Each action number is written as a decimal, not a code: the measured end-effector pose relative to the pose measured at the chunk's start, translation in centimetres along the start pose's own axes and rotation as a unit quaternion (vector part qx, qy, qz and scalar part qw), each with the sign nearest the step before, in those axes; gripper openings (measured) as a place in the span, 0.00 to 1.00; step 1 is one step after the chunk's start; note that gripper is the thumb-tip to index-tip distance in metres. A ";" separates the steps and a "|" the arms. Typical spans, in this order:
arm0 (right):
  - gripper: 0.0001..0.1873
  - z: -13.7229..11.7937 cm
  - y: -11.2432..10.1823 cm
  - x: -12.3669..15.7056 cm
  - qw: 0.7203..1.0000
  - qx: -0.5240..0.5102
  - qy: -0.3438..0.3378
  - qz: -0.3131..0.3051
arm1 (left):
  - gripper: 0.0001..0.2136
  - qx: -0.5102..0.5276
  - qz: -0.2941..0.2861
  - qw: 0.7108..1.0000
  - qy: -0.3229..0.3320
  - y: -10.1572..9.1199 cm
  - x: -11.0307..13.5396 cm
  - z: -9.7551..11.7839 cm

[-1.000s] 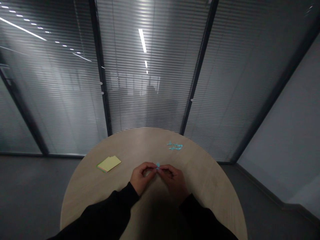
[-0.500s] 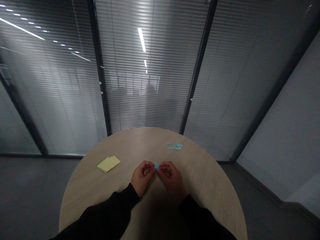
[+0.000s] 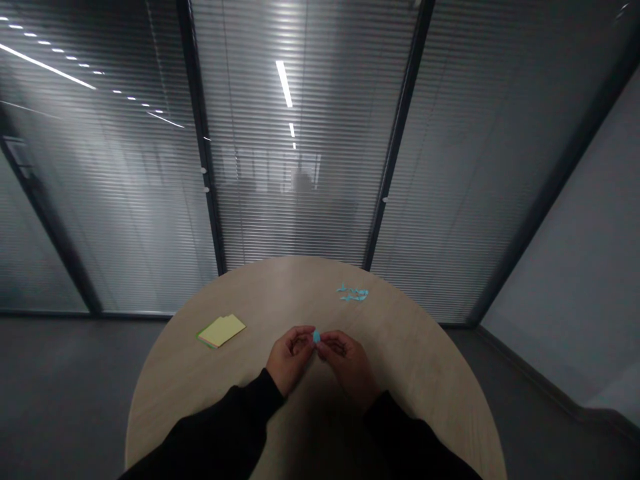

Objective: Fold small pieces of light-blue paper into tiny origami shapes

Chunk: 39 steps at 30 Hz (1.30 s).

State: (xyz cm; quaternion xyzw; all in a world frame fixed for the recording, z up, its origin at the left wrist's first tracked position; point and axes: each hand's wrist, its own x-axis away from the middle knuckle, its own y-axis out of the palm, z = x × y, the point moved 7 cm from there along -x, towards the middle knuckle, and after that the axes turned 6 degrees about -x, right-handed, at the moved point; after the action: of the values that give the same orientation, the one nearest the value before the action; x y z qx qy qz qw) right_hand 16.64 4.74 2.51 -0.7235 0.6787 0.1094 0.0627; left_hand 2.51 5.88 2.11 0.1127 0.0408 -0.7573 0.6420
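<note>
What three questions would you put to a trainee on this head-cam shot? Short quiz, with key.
1. Multiple choice: what do the left hand and right hand hold between their fingertips? A) a pen B) a small light-blue paper piece C) a sticky note
2. True or false: loose blue paper bits lie on the round table beyond the hands and to their right.
3. Which hand is nearer the stack of yellow sticky notes?

Key: 1 B; 2 true; 3 left hand.
</note>
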 end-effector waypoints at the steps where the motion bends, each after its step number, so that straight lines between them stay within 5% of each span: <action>1: 0.16 -0.1 0.0 0.0 1.000 0.012 -0.003 0.003 | 0.21 -0.006 0.003 1.000 -0.005 -0.1 0.0 0.0; 12: 0.11 -1.8 -0.1 0.2 0.983 0.165 -0.079 -0.011 | 0.20 0.055 -0.010 0.994 -0.094 -0.2 -0.2 -2.5; 22: 0.15 -0.7 0.8 0.1 0.992 0.113 -0.037 -0.049 | 0.19 0.092 0.015 0.991 -0.098 -0.6 -0.4 -2.8; 39: 0.14 -1.2 1.0 0.3 0.995 0.095 0.007 -0.026 | 0.18 0.100 -0.006 0.991 -0.091 0.1 -0.2 -2.2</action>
State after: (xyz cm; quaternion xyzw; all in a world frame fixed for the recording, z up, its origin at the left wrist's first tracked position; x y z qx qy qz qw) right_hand 15.76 4.12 3.71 -0.7325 0.6674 0.0377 0.1286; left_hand 2.90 6.50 0.05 0.1064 -0.0931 -0.7686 0.6239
